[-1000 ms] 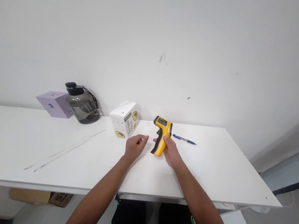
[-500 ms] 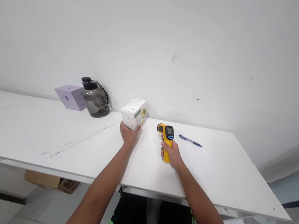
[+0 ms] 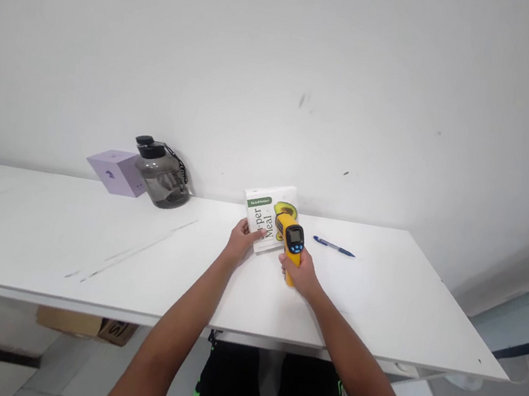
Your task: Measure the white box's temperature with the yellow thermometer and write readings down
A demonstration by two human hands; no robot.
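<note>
My left hand is closed on the lower left edge of a white box with a green label, dark lettering and an avocado picture. The box is tilted, its printed face towards me. In my right hand is a yellow and black infrared thermometer, gripped by its handle. Its front end points at the avocado picture and covers part of the box; whether they touch I cannot tell. The screen and blue buttons face me. A blue pen lies on the table to the right of the thermometer.
A dark see-through water bottle with a black cap stands by the wall at the left. Beside it is a lilac box. The white table has grey streaks. Under it is a cardboard box.
My left hand has turned the white box so its printed face shows, and moved it right. The thermometer has swung to point at the box and now overlaps it.
</note>
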